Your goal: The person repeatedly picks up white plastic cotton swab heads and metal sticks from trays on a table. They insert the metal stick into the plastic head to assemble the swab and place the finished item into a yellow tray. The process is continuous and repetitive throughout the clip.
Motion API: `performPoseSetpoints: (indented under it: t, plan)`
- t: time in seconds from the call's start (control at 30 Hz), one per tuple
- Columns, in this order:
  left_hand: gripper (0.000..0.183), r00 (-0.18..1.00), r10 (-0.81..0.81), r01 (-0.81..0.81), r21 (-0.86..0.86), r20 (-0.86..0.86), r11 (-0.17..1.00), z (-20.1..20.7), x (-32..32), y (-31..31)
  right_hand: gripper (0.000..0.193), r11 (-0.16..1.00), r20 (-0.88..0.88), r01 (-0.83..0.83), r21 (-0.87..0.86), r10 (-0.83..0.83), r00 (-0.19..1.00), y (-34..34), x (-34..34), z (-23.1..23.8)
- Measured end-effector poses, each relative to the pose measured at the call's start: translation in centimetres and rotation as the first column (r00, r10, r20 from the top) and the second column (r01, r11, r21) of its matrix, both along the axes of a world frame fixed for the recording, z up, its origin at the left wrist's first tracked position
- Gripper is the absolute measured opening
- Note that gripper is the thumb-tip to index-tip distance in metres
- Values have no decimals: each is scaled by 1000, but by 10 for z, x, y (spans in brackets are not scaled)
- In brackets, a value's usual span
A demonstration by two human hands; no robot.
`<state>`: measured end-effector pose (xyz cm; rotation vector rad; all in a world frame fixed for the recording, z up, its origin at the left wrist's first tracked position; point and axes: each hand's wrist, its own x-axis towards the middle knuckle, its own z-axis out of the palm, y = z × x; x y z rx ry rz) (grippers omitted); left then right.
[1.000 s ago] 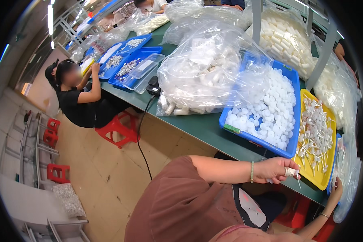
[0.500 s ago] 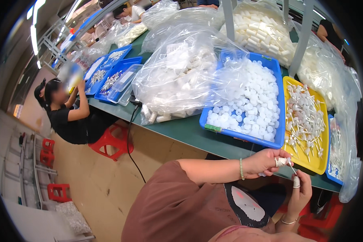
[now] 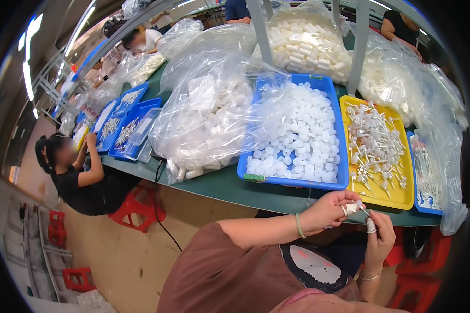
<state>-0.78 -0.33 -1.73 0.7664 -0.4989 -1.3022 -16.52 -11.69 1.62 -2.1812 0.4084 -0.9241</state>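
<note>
A small white pump part [image 3: 351,208] is pinched between the fingertips of the left hand [image 3: 326,211], which is closed around it; a taped fingertip is visible next to the part. The right hand [image 3: 379,237] is raised just beside it, fingers partly curled, with a white finger cot [image 3: 371,226] worn on one finger. Whether the right hand grips the part's thin stem or only touches it cannot be determined, since the contact is small and partly hidden.

The work is held in the air below the near edge of the green table [image 3: 219,185], not over any container. Directly ahead of the hands lies the yellow tray [image 3: 397,195] of white pump heads with thin tubes; ahead and to the left lies the blue tray [image 3: 292,182] of round white caps; further left a clear bag [image 3: 203,120] of white parts rests on the table.

Likely faults, as judged:
- The part may slip from the pinch, since covered fingertips reduce grip; it would then fall to the lap or floor rather than into a tray.
- The thin stem may be bent if pressed off-axis.
- If either hand is swung forward carelessly, tubes overhanging the yellow tray may be snagged.
</note>
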Motion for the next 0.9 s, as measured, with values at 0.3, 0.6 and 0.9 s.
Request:
performPoseSetpoints:
  t: [0.3, 0.6, 0.9]
  plan:
    - [22, 1000, 7, -7, 10, -5, 1000, 0, -2, -1, 21, 989, 26, -45, 143, 42, 999, -3, -1, -8]
    - [35, 997, 18, -24, 84, 76, 996, 11, -5, 3, 25, 986, 43, -5, -164, 12, 999, 6, 7, 0]
    - [38, 995, 8, -20, 115, 103, 993, 11, -7, 1, 24, 992, 14, 78, -101, -77, 997, 5, 9, 5]
